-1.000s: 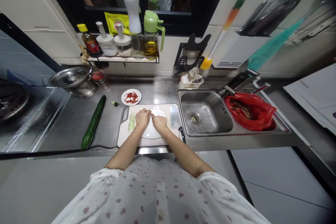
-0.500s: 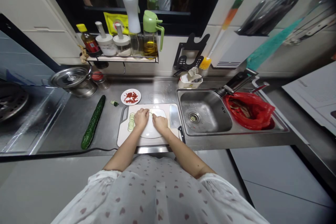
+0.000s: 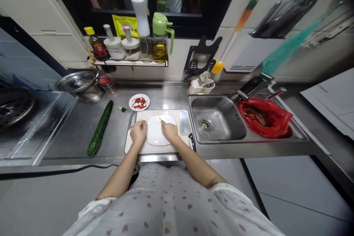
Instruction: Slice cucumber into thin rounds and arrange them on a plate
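Observation:
My left hand [image 3: 138, 132] is over the left part of the cutting board [image 3: 129, 146], covering most of the cucumber slices there. Its fingers are closed, with a bit of green cucumber slice [image 3: 141, 127] showing between them. On the white plate [image 3: 157, 136], which rests on the board, lie a few pale cucumber slices [image 3: 160, 117] near the far rim. The fingers of my right hand [image 3: 169, 131] are bent together and pressed against these slices. A kitchen knife [image 3: 184, 122] lies flat along the board's right side, its black handle pointing towards me.
A whole cucumber [image 3: 100, 129] lies on the left of the counter, near cucumber ends [image 3: 122, 108]. Behind the board sits a small plate of chopped red pieces [image 3: 139, 102]. To the right are the sink [image 3: 218, 118] and a red bag [image 3: 265, 120]; a lidded pot [image 3: 83, 88] stands back left.
My left hand has moved left from the plate's far rim to the slices on the board. My right hand has stayed by the slices on the plate.

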`<state>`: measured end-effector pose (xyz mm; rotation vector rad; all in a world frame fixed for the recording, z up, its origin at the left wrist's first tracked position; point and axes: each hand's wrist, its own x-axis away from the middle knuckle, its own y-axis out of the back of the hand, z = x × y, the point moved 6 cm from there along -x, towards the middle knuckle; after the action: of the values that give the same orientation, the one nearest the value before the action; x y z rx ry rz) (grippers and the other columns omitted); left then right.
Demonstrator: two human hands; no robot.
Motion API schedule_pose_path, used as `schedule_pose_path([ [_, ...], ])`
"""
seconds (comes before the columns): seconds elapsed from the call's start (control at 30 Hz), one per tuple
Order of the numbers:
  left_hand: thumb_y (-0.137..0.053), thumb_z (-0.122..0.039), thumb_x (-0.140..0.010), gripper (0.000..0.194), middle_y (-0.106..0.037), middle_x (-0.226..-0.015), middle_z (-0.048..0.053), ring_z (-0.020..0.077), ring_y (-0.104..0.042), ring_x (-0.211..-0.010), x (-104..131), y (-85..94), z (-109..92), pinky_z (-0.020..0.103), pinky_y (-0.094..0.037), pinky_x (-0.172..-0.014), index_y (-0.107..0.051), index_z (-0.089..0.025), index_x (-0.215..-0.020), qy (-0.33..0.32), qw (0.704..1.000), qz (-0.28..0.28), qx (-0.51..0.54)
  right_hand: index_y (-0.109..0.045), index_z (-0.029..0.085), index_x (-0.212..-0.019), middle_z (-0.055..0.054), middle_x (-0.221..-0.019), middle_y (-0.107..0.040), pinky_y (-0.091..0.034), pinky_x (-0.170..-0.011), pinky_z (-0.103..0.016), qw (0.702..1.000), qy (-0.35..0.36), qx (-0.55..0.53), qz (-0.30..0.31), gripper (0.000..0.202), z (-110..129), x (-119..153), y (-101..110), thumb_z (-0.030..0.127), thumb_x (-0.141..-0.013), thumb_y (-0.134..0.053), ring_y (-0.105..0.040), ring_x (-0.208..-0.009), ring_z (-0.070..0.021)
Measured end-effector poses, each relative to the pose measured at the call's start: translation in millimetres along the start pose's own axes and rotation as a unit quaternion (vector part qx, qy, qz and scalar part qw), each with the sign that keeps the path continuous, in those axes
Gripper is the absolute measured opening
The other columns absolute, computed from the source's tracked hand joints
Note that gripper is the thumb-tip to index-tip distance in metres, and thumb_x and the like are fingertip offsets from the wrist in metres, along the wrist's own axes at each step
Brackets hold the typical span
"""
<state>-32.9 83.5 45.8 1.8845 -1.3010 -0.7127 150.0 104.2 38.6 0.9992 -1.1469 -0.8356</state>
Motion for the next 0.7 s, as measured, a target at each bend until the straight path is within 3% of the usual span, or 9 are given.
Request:
schedule_pose_path([
  [0.2,-0.048,-0.039,-0.085,0.032,-0.066,-0.093,0.004,0.0178,-0.058,-0.078,13,24.8,41,0.027,-0.039,-0.068,-0.068,-0.025,-0.104,0.040,0.999,-0.026,-0.004,-0.033,0.024,-0.144,-0.012,-0.100,-0.068,-0.042,-0.077,-0.030,1.000,0.005,-0.005,-0.001,0.046,0,-3,2,0.029,-0.098,-0.027,-0.064,-0.091,-0.0203],
  [0.37,-0.050,-0.038,-0.084,0.030,-0.067,-0.092,0.004,0.0194,-0.060,-0.082,25,30.6,64,0.027,-0.040,-0.069,-0.068,-0.024,-0.104,0.060,0.998,-0.015,-0.013,-0.032,0.022,-0.144,-0.014,-0.100,-0.068,-0.042,-0.077,-0.030,1.000,0.010,0.004,0.006,0.046,1,-3,3,0.030,-0.098,-0.027,-0.064,-0.091,-0.0207],
  [0.53,-0.049,-0.039,-0.083,0.030,-0.067,-0.094,0.005,0.0218,-0.061,-0.085,32,29.9,74,0.028,-0.039,-0.068,-0.066,-0.023,-0.103,0.090,0.995,0.017,-0.038,-0.036,0.022,-0.142,-0.013,-0.098,-0.069,-0.043,-0.076,-0.031,1.000,0.006,0.002,0.003,0.046,3,-2,7,0.029,-0.097,-0.029,-0.064,-0.090,-0.0222],
  [0.7,-0.054,-0.047,-0.079,0.033,-0.067,-0.090,0.005,0.0249,-0.060,-0.087,36,26.3,69,0.032,-0.039,-0.071,-0.064,-0.023,-0.100,0.090,0.992,0.045,-0.081,-0.034,0.023,-0.143,-0.012,-0.098,-0.069,-0.043,-0.077,-0.032,0.999,-0.014,-0.031,-0.024,0.047,-2,5,14,0.033,-0.098,-0.026,-0.065,-0.091,-0.0234],
])
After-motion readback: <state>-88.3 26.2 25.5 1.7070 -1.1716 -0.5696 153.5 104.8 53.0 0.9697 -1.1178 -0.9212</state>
